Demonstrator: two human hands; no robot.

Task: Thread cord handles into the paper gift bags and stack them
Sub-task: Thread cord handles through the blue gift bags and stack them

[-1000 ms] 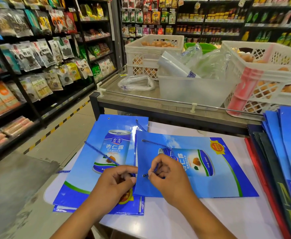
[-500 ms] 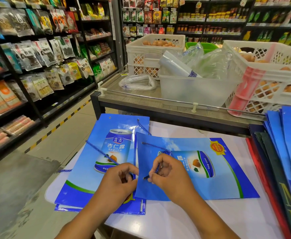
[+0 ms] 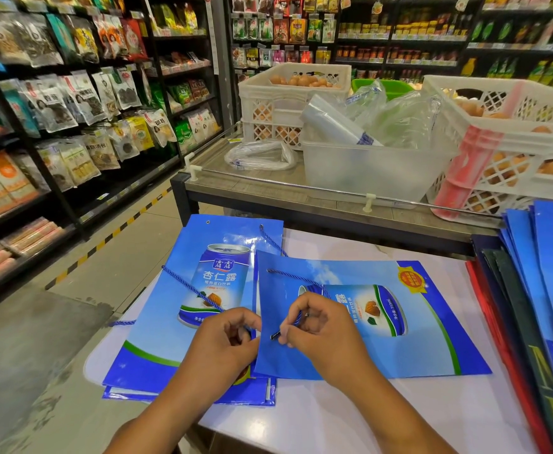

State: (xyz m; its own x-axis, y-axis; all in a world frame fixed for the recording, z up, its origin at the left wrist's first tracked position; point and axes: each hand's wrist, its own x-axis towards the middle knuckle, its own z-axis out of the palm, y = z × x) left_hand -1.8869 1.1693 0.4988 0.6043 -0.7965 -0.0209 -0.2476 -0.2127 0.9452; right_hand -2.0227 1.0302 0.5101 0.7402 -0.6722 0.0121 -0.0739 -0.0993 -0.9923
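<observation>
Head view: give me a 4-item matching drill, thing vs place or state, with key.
Things:
1. right hand
2. left hand
3. clear tub
4. bag stack

Places or states:
A. on the shelf behind the table, holding plastic bags
B. pinches the cord tip over the top bag
C. lies under the top bag's left edge
D. grips the top bag's left edge

Pairs: 1-B, 2-D, 3-A, 4-C

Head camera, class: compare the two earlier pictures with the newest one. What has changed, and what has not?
Hardly anything. The right hand still pinches the blue cord by its tip at the flat bag; the left hand still holds the bag's edge. The stack of bags beneath stayed put.
</observation>
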